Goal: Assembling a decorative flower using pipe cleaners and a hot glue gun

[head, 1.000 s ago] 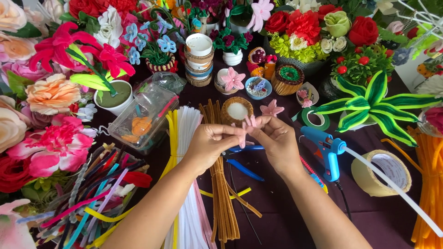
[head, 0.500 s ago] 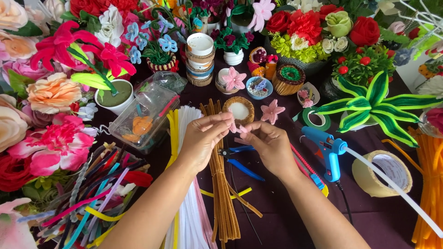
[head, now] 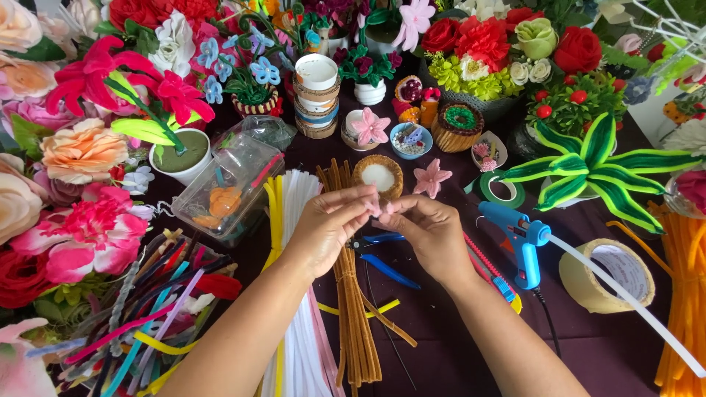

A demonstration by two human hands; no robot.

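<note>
Pink piece — a small bit, perhaps a pipe-cleaner end — sits exactly between the two hands in the head view, above the middle of the dark table. I see the left hand coming from the left side and the right hand from the right, and their fingertips meet on the piece. Both hands are pinching it, thumb against forefinger, the other fingers curled loosely. No hand is clearly nearer; the piece is shared at the meeting point. Its long axis I cannot tell — too little of it shows between the fingers. It looks pale pink and soft, mostly hidden.

Just under the hands lie blue pliers, and below the left wrist a brown bundle of stems runs toward me, beside white stems. A blue glue gun stands near the right hand, not touching. A pink star flower lies just beyond the fingers.
</note>
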